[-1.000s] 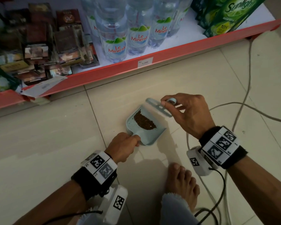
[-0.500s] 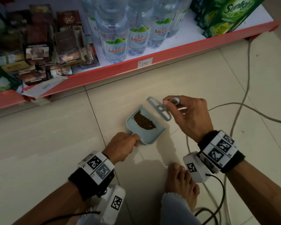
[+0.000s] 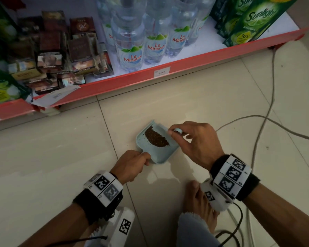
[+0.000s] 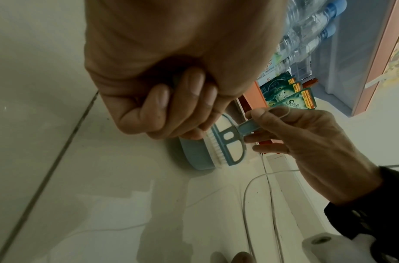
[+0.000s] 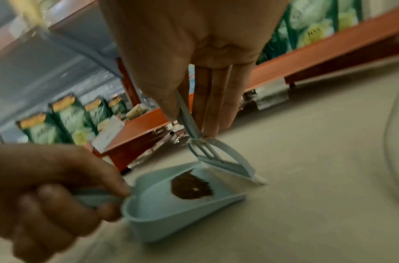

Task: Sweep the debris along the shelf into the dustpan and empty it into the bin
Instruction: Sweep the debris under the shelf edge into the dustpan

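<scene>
A small pale blue dustpan [image 3: 157,154] [image 5: 162,208] [image 4: 194,156] lies on the tiled floor in front of the shelf. A patch of dark brown debris [image 3: 156,137] [image 5: 190,186] lies inside it. My left hand [image 3: 132,164] [image 5: 47,195] grips the dustpan's short handle. My right hand [image 3: 193,139] [image 4: 306,140] pinches the handle of a small pale blue brush [image 5: 214,156] [image 4: 225,142]. The brush's white bristles stand at the pan's open mouth. In the head view my right hand hides most of the brush.
The red-edged bottom shelf [image 3: 150,77] holds water bottles [image 3: 130,50], dark packets [image 3: 61,56] and green Sunlight pouches [image 3: 253,20]. A white cable [image 3: 268,97] snakes over the floor at right. My bare foot [image 3: 198,207] sits below the dustpan.
My right hand has swung the brush in from just outside the pan's mouth to its front edge. The debris sits slightly deeper in the pan. My left hand stays on the handle.
</scene>
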The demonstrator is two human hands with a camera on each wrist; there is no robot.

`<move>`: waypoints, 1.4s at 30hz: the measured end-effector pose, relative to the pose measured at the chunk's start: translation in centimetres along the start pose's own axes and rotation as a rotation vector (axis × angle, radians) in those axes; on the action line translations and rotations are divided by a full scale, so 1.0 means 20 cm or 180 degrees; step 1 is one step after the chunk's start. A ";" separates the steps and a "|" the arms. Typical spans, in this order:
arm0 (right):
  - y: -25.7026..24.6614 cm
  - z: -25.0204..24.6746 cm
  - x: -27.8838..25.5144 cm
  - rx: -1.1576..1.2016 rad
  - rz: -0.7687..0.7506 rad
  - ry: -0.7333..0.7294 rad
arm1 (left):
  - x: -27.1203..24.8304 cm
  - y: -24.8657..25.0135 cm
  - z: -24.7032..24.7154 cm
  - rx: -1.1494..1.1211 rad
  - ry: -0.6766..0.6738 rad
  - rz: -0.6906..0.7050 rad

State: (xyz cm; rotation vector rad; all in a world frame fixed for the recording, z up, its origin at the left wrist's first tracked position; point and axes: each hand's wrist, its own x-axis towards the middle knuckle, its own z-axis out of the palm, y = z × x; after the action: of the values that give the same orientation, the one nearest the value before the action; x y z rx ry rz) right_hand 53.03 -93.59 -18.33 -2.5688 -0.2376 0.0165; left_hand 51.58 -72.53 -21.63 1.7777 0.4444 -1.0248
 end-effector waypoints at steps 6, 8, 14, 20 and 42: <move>0.01 -0.04 0.06 0.0536 0.0178 0.0617 | 0.02 -0.01 0.00 0.0003 0.0005 0.0012; 0.05 -0.07 0.07 0.0231 0.0186 0.0651 | 0.02 -0.01 0.00 0.0012 0.0006 0.0003; 0.06 -0.04 0.04 -0.0176 0.0255 0.0221 | 0.03 -0.03 0.00 0.0004 0.0001 0.0042; -0.06 0.01 0.01 0.0490 0.0125 0.0212 | 0.03 -0.01 -0.01 0.0068 -0.0003 0.0161; -0.75 0.08 0.42 0.1413 -0.1122 -0.0071 | -0.47 -0.29 -0.46 -0.1466 0.1319 0.0161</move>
State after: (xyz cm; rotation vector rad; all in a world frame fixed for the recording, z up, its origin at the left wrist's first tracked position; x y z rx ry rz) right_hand 58.62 -78.72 -11.42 -2.0591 -0.6183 -0.0304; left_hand 46.09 -60.46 -16.06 1.5615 0.8160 -0.4597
